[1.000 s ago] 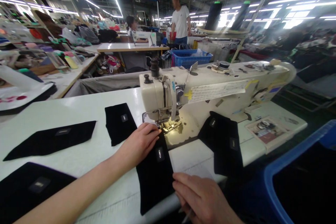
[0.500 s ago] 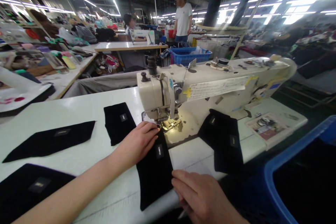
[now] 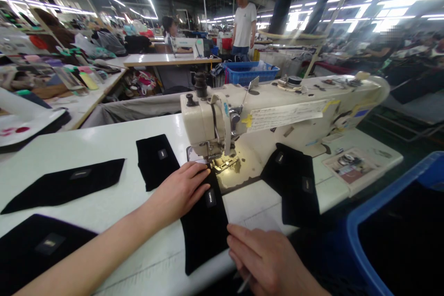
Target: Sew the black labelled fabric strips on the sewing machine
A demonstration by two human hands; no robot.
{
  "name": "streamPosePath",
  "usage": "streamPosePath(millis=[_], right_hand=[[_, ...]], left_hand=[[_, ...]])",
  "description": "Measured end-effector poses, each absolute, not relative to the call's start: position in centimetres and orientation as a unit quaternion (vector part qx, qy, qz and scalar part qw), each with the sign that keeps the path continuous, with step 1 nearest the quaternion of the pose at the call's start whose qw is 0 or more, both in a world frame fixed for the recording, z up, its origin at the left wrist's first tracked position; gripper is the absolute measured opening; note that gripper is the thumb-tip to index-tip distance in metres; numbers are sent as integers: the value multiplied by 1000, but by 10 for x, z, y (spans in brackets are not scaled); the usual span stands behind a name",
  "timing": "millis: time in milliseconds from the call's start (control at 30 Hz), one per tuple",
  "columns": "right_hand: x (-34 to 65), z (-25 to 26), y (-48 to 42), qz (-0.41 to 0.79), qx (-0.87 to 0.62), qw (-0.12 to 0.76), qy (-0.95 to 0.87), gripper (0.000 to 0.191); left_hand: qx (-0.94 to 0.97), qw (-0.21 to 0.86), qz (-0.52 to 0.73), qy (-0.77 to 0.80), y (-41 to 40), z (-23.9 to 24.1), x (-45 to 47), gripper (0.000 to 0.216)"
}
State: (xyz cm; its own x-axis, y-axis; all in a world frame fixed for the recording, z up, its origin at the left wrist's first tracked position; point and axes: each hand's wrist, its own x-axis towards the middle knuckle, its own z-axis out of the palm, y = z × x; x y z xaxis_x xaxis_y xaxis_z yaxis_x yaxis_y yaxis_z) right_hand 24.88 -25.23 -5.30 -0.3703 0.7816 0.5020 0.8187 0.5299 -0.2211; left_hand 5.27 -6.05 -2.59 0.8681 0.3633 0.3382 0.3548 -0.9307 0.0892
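A black fabric piece (image 3: 204, 236) with a small woven label (image 3: 210, 198) lies under the needle area of a cream sewing machine (image 3: 204, 120). My left hand (image 3: 189, 185) rests flat on its upper end, fingers stretched out close to the lit presser foot. At the piece's right edge, near the table's front, my right hand (image 3: 260, 252) pinches the fabric between thumb and fingers. A thin metal tip (image 3: 244, 283) pokes out beneath that hand; what tool it belongs to is hidden. Another labelled black piece (image 3: 154, 159) lies just left of the machine head.
More labelled black pieces lie on the left (image 3: 69, 180) and right (image 3: 298, 189) of the pale table (image 3: 145, 236). A blue basket (image 3: 354, 240) holding dark material stands at the right. Farther back are a blue crate (image 3: 249, 74), a standing person (image 3: 244, 23) and other workstations.
Both hands keep nearly the same places on the black fabric piece. The view has shifted slightly, and the standing person in the background has moved a little to the right.
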Motion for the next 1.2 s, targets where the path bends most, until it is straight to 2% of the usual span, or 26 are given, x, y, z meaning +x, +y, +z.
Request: streamPosePath(millis=[500,867,1033,1200], right_hand=[[246,-50,-242,43,-516,226,-825,24],[246,-43,-224,50,-543,195,-815,19],[246,-42,-216,55,-548,196,-811,19],[247,-41,-208,60,-556,197,-805,18]], left_hand=[[965,21,182,186,-45,-27,54,34],[966,24,173,189,-31,-24,54,37],[965,6,183,187,-59,-16,50,37],[973,65,172,137,-111,-15,40,33]])
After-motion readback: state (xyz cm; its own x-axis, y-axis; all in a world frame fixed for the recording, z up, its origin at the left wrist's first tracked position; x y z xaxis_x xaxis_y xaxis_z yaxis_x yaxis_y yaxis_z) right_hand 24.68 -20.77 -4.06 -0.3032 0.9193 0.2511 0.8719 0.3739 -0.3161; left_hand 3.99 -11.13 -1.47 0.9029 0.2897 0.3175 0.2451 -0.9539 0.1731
